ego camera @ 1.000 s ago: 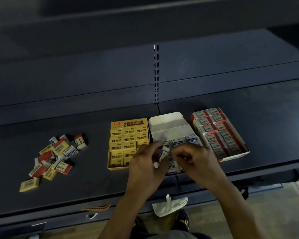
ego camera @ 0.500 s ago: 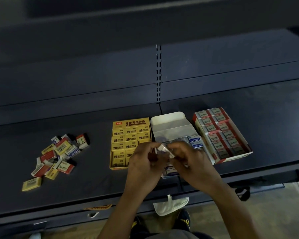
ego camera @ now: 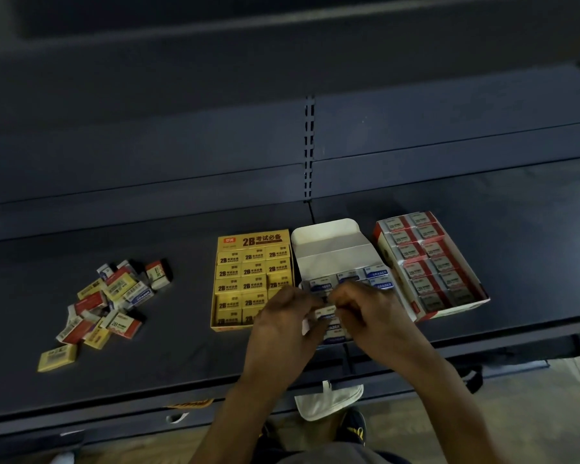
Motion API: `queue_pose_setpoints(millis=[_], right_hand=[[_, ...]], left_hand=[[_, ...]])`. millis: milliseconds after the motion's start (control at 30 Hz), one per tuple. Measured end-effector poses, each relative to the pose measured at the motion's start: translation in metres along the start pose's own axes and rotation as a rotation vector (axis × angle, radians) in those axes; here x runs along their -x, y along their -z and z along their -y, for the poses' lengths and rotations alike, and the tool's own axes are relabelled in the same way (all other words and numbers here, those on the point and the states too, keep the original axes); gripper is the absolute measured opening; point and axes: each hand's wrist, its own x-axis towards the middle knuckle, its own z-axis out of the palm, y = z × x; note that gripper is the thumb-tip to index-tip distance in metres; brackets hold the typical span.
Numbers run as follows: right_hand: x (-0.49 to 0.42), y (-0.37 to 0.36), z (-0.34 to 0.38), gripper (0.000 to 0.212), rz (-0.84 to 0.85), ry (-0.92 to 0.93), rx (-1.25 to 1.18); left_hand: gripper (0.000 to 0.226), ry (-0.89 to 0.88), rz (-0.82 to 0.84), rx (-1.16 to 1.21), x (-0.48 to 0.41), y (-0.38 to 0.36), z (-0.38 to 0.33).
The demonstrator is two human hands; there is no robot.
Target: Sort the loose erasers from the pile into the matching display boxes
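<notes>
White-and-blue eraser [ego camera: 325, 311] is pinched between both sets of fingertips: left hand [ego camera: 282, 329] and right hand [ego camera: 372, 316] are curled toward each other and meet on it, just above the front rows of the white display box [ego camera: 335, 249]. Matching blue-label erasers sit in that box's back rows. Judgement: small, light, stiff block in a paper sleeve. The sleeve is likely slick and may slip off the rubber, so grip across the narrow sides, not the sleeve end, and seat it flat, label up. Pile [ego camera: 108, 303] lies well apart at the left of the shelf [ego camera: 482, 202], mixed yellow, red, blue. Yellow 2B box [ego camera: 253, 279] and red box [ego camera: 429, 262] flank the white one.
</notes>
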Motion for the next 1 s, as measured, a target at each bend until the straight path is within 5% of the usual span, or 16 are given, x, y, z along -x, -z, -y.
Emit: queue_pose_setpoints(millis=[333, 1000], right_hand=[[0.001, 0.009, -0.015, 0.027, -0.078, -0.027, 0.096], [0.0, 0.008, -0.019, 0.025, -0.162, -0.023, 0.175]], left_hand=[[0.033, -0.021, 0.029, -0.121, -0.001, -0.004, -0.001], [0.021, 0.017, -0.081, 0.021, 0.001, 0.002, 0.004]])
